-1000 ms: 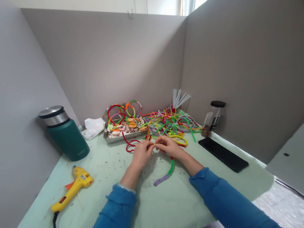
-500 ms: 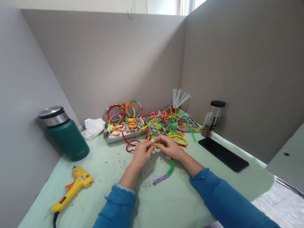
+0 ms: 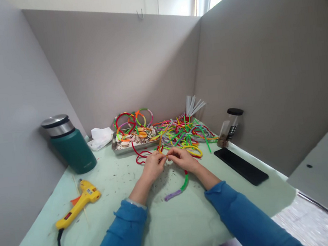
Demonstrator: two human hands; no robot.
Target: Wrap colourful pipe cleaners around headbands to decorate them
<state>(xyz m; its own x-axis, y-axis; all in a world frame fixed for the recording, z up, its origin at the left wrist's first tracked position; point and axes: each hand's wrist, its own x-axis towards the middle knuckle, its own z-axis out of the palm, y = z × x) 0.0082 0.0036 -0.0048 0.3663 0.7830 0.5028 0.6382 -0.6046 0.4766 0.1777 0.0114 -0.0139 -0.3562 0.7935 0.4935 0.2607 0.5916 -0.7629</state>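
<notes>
Chenille stem (image 3: 184, 183), red-green-purple, curves below the right hand (image 3: 183, 159).

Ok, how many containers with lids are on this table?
2. A green flask with a steel lid stands at the far left; a clear jar with a black lid stands at the right, beyond the black slab. The pipe-cleaner pile could hide others.

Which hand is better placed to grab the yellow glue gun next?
Probably the left hand: the glue gun lies to its left, nothing between. The right hand would have to cross over. Both pinch a strand.
</notes>
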